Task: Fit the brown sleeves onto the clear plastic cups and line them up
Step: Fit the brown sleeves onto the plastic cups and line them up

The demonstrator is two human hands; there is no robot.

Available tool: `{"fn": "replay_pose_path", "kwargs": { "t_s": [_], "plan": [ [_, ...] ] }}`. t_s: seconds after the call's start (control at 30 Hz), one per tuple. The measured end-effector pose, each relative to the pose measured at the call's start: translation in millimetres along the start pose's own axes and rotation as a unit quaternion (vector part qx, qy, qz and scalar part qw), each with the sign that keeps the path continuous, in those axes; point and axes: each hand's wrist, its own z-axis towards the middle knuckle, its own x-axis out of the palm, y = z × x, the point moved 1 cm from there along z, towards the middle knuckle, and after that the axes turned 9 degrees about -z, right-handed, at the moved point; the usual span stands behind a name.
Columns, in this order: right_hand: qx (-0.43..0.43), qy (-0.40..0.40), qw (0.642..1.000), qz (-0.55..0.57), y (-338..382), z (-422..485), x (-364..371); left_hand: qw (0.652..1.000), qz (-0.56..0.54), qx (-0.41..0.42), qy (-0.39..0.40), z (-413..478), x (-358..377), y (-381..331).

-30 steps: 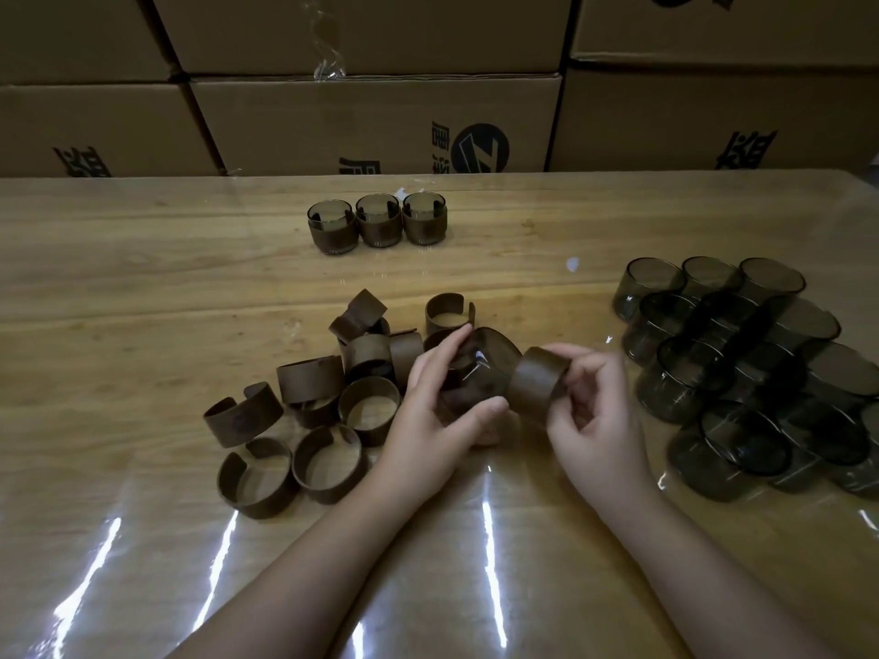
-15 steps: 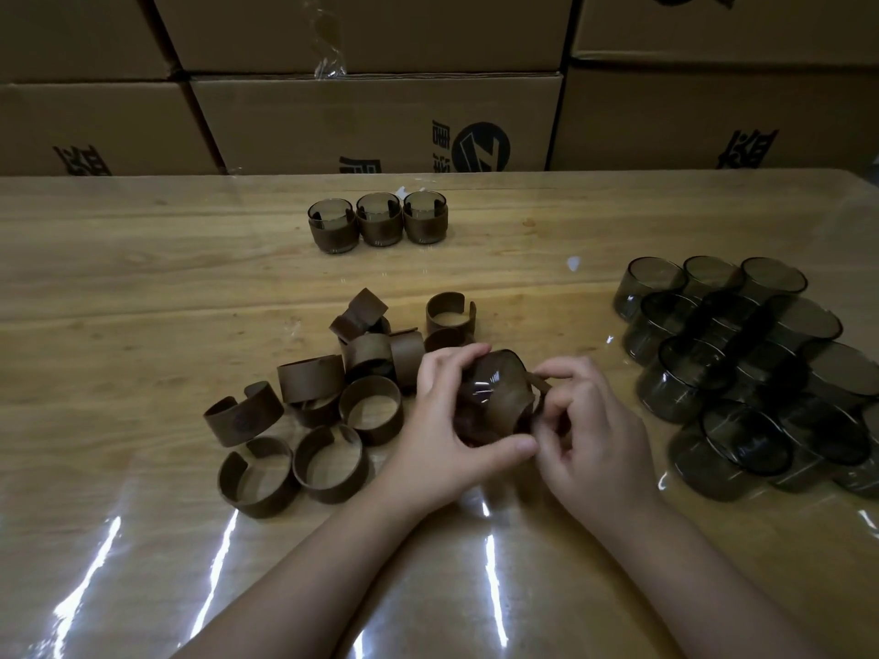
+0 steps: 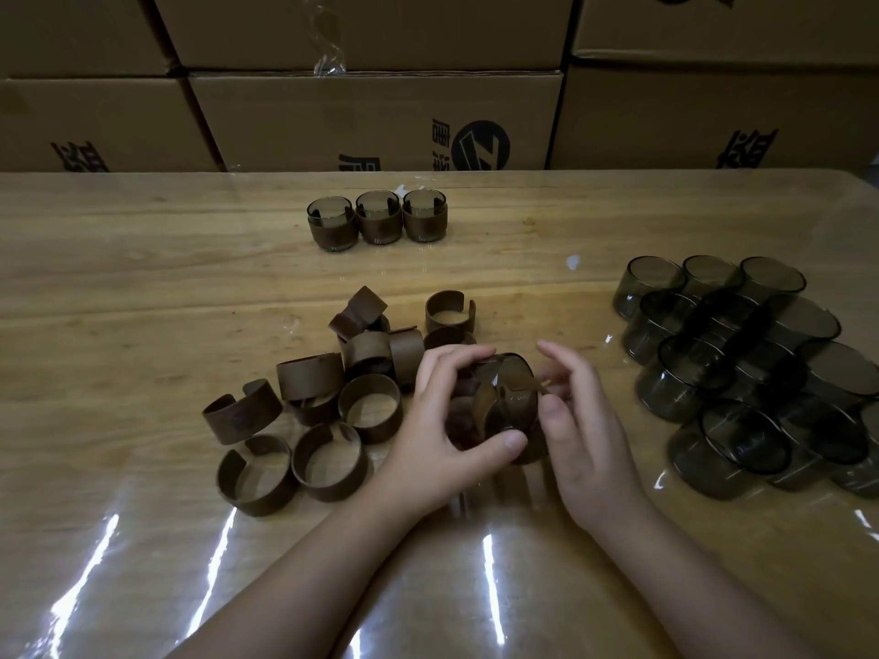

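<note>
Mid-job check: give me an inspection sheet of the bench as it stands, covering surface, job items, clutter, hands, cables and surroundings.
Surface: wooden table under a glossy clear film with light glare.
Job's things: three sleeved cups in a row at the far side; loose brown sleeves heaped left of centre; bare clear cups piled at the right; one cup in hand with a sleeve partly round it.
Clutter: small white scrap on the film.
Grippers: left hand grips the cup in hand; right hand beside it, fingers relaxed, contact unclear.
Cables: nothing seen.
Surroundings: stacked cardboard boxes behind the table.
</note>
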Motion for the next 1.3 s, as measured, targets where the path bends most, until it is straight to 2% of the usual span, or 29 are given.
{"fn": "replay_pose_path", "kwargs": {
  "t_s": [0.13, 0.77, 1.3],
  "plan": [
    [0.041, 0.058, 0.997, 0.028, 1.3, -2.9, 4.7, 1.000, 0.004, 0.016, -0.005, 0.5, -0.4, -1.0],
    [0.029, -0.023, 0.999, -0.018, -5.3, -3.4, 7.4, 1.000, -0.017, -0.002, -0.021, 0.5, 0.7, -2.2],
    [0.037, -0.037, 0.998, -0.029, -6.4, -3.5, 10.5, 0.999, 0.013, 0.023, -0.043, -1.8, 3.5, -3.1]
  ]
}}
